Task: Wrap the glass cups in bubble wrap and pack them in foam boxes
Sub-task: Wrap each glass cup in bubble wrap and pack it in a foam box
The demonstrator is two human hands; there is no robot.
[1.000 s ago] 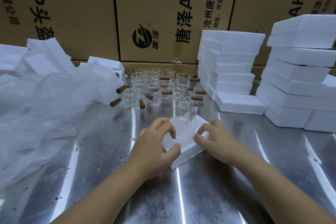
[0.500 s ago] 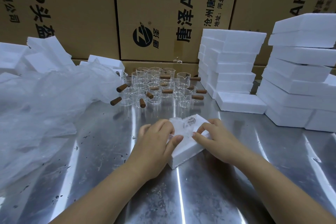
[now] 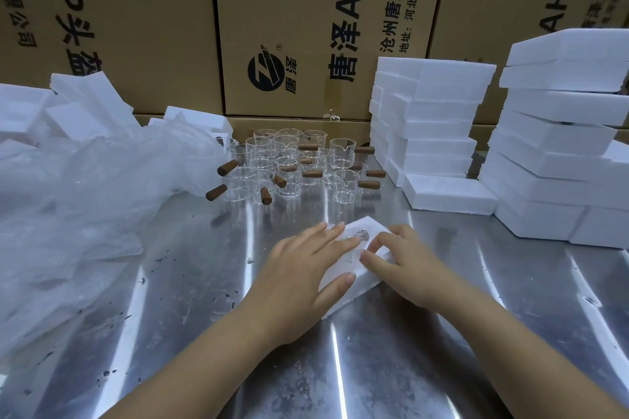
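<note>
A small white rectangular foam box (image 3: pixel 354 277) lies near the middle of the shiny steel table (image 3: pixel 190 282), turned at an angle, with a bubble-wrapped glass cup (image 3: pixel 361 237) sunk into its open top; only a blurred patch of the wrapped piece shows between the fingers. The left hand (image 3: pixel 299 277) lies flat over the box's left half, fingers spread and stretched across the wrapped cup, thumb pressed against the box's near left edge, not closed around anything. The right hand (image 3: pixel 403 265) rests on the box's right half, its fingers curled loosely with the tips touching the foam rim beside the cup, likewise gripping nothing. Just behind the box stands a cluster of clear glass cups with brown wooden handles (image 3: pixel 292 165), upright and close together. To the left a loose heap of clear bubble wrap (image 3: pixel 85 187) spreads over the table, with scattered white foam pieces (image 3: pixel 68 105) behind it. To the right rise two stacks of white foam boxes (image 3: pixel 432 119), the nearer stack (image 3: pixel 561 146) taller. Brown printed cardboard cartons (image 3: pixel 289 27) wall the back.
</note>
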